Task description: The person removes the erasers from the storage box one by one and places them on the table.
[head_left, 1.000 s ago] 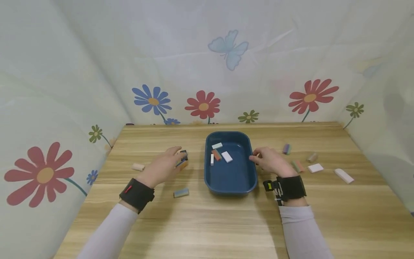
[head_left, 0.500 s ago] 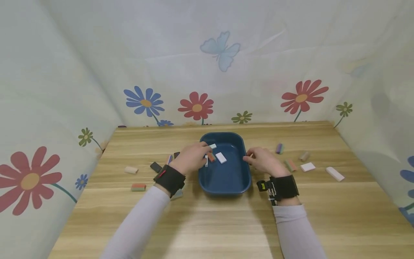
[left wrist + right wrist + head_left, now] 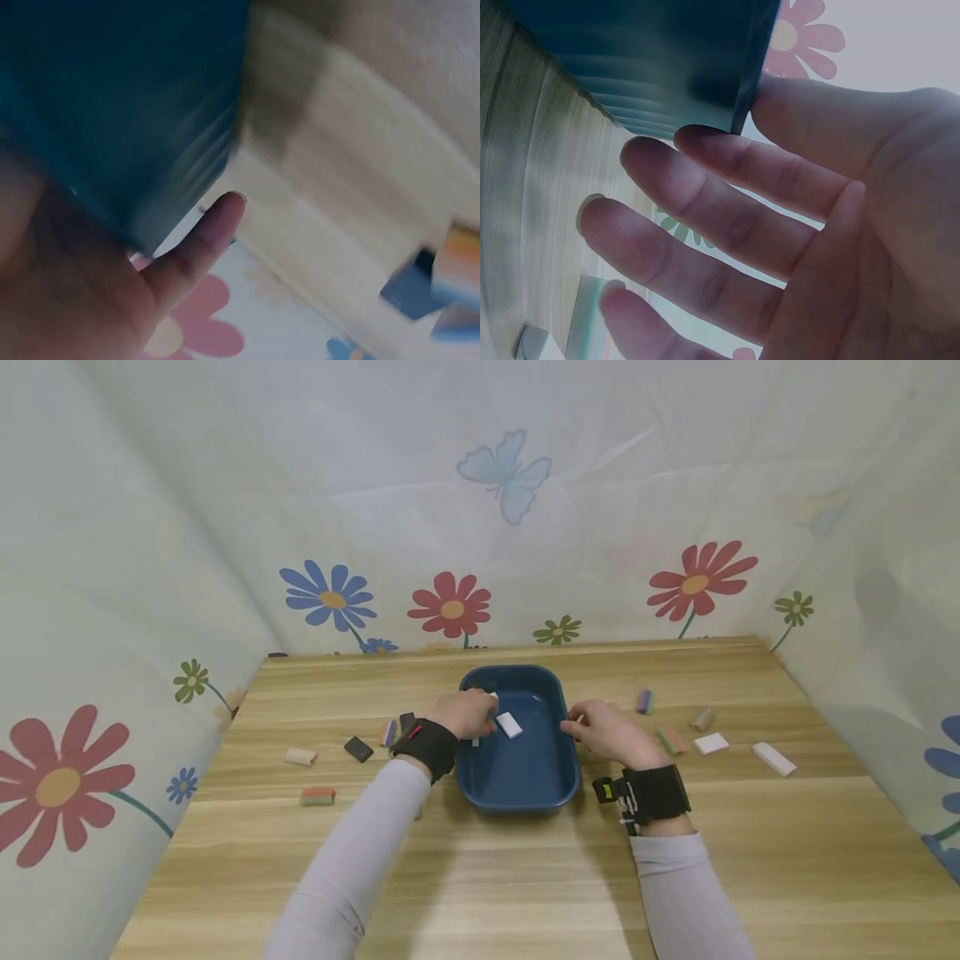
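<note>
A dark blue plastic tray (image 3: 517,802) stands mid-table with several eraser-like blocks inside, among them a white block (image 3: 510,725). My left hand (image 3: 467,714) reaches over its left rim, fingertips curled down on a small orange-and-blue block (image 3: 491,725) inside. The left wrist view is blurred: the little finger (image 3: 214,225) sticks out beside the tray wall and the other fingers are hidden. At the right rim, my right hand (image 3: 611,731) pinches the tray edge between thumb and index finger. Its other fingers (image 3: 675,176) stretch out loosely below.
Left of the tray lie a black block (image 3: 358,748), a purple-and-white block (image 3: 389,732), an orange-and-green block (image 3: 318,796) and a beige piece (image 3: 301,757). On the right are white blocks (image 3: 774,759), a striped block (image 3: 671,740) and a beige piece (image 3: 702,719).
My left hand has moved right, from the blocks on the table into the tray, and its fingers have closed down on a block there. The right hand stays at the rim.
</note>
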A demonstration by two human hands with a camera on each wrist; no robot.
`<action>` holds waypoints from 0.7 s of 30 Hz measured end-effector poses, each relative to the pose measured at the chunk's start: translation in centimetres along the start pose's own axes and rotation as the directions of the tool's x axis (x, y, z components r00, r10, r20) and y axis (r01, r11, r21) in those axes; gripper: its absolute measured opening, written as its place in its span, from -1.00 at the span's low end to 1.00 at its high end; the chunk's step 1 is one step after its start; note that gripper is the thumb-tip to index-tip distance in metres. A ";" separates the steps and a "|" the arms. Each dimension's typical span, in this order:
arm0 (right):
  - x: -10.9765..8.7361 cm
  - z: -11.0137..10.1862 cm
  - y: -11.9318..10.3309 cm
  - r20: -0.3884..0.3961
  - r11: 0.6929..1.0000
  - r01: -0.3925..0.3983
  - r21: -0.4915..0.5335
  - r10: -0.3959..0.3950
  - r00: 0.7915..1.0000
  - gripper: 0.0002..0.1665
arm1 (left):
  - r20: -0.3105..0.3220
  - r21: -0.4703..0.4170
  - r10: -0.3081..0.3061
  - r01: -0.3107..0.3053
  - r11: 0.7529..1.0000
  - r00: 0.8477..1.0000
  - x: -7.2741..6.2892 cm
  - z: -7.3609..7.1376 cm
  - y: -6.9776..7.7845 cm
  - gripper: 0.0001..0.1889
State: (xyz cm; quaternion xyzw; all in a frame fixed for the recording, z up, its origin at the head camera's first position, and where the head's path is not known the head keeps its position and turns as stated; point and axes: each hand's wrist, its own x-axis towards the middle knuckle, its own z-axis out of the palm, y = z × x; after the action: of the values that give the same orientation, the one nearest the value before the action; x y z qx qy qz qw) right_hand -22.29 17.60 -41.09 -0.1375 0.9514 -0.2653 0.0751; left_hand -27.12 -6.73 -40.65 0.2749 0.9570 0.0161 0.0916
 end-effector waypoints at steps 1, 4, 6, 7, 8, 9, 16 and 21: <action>0.0 0.0 0.0 0.001 1.000 0.000 0.000 0.000 1.000 -0.70 | -0.004 0.006 -0.008 0.008 1.000 1.000 0.1 0.3 0.0 -0.73; 0.0 0.1 0.0 0.000 1.000 -0.003 0.001 0.003 1.000 -0.70 | -0.054 0.051 -0.020 0.023 0.998 0.998 0.5 1.5 0.0 -0.79; -0.1 0.2 0.0 -0.005 1.000 0.000 -0.002 0.000 1.000 -0.71 | -0.092 0.078 -0.021 0.028 0.997 0.996 0.8 2.2 0.0 -0.81; -0.1 0.2 0.0 -0.008 1.000 -0.001 -0.003 0.001 1.000 -0.71 | -0.104 0.089 -0.018 0.027 0.996 0.994 1.0 2.5 0.0 -0.82; -0.2 0.2 0.0 -0.011 1.000 -0.003 -0.001 0.003 1.000 -0.71 | -0.118 0.096 -0.015 0.026 0.995 0.993 1.1 2.7 0.0 -0.82; -0.2 0.2 0.1 -0.014 1.000 -0.002 0.000 0.002 1.000 -0.71 | -0.126 0.095 -0.015 0.027 0.995 0.992 1.2 2.7 0.1 -0.83; -0.6 0.4 -0.4 -0.016 1.000 0.008 0.004 -0.008 1.000 -0.72 | -0.113 0.075 -0.030 0.039 0.996 0.993 1.4 3.3 -0.1 -0.84; -0.8 0.5 -0.5 -0.033 1.000 0.017 -0.003 -0.017 0.999 -0.73 | -0.119 0.070 -0.040 0.049 0.996 0.992 1.4 3.6 -0.1 -0.85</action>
State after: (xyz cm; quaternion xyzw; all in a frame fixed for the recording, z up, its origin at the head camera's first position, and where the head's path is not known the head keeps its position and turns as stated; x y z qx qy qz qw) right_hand -21.31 17.13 -41.22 -0.1411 0.9516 -0.2669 0.0569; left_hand -27.62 -6.14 -44.41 0.2551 0.9666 -0.0047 0.0255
